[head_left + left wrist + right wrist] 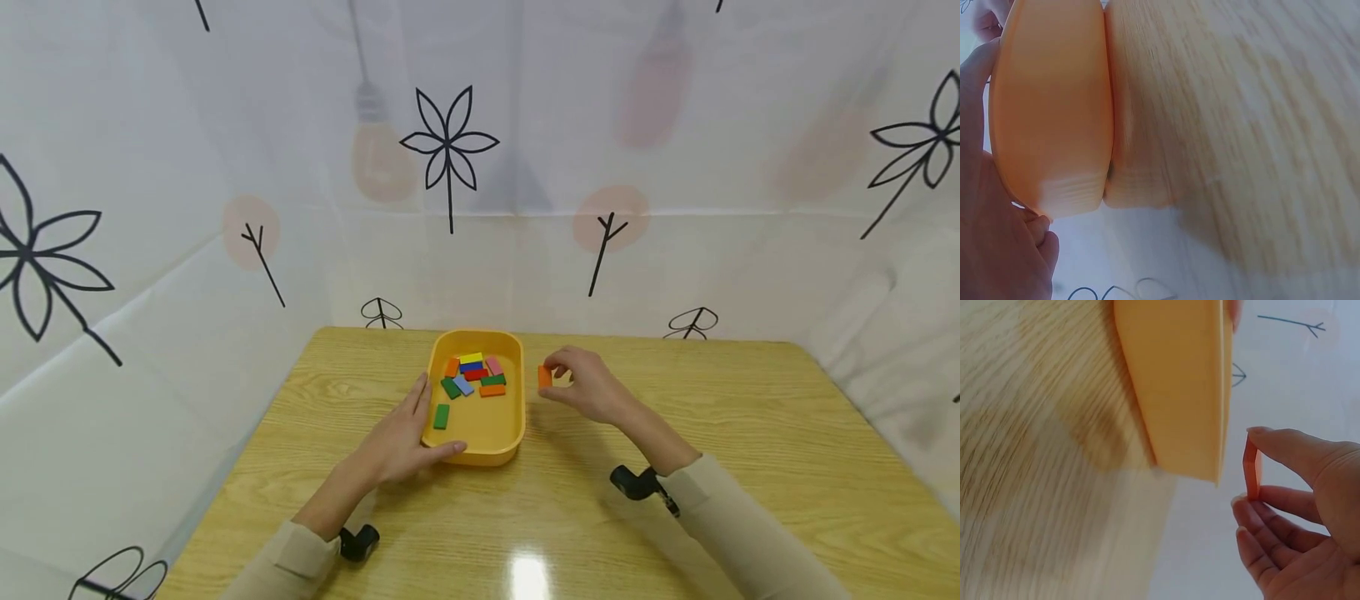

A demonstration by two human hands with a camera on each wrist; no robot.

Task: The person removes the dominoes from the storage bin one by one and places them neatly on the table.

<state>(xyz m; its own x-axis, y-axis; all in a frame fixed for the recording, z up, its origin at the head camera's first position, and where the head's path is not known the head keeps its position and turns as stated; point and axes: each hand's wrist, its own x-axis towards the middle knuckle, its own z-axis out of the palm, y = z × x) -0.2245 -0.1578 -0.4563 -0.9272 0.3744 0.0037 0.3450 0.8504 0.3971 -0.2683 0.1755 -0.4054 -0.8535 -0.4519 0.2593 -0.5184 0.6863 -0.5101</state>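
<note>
My left hand [396,442] holds the yellow plastic tub [483,427] at its near left corner, the thumb over the near rim and the fingers along the left side. To the right of the tub, my right hand [592,390] pinches a flat orange block [544,377] between thumb and fingertips. The right wrist view shows that orange block [1252,469] held by its two ends, apart from the tub's wall. Several small flat blocks lie in the tub, most of them grouped toward the far half. A lone green block [442,417] lies near the left wall.
The tub stands near the back edge of a wooden table [675,400]. Behind it hangs a white curtain [517,267] with plant drawings, which also runs along both sides. A black wrist camera [633,482] sits under each forearm.
</note>
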